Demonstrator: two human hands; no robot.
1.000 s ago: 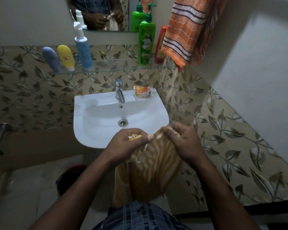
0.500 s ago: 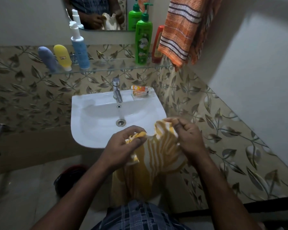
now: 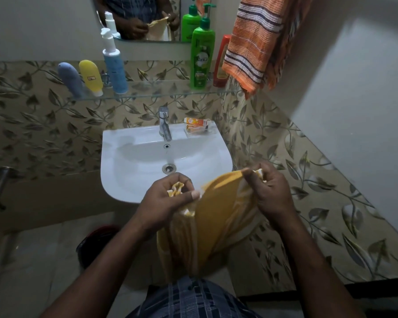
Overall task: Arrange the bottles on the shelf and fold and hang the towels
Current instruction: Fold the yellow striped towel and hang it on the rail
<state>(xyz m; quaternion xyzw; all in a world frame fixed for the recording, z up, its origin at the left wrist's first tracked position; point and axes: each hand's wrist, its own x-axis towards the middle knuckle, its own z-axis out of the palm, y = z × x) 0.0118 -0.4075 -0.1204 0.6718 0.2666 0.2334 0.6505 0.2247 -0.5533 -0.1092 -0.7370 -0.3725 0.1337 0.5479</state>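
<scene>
A: Where is the towel?
B: You are holding the yellow towel [image 3: 218, 221] up in front of your waist, just before the front rim of the sink [image 3: 129, 161], its length hanging down.
A: And my fingers?
B: Your left hand [image 3: 168, 198] is curling its fingers round a bunched corner. Your right hand [image 3: 269, 191] is pinching the top edge, slightly higher.
A: Beyond that?
B: The green bottle [image 3: 201, 58] and the blue pump bottle [image 3: 114, 65] are standing on the glass shelf [image 3: 159, 94], and an orange striped towel [image 3: 253, 42] is hanging at its right end.
</scene>
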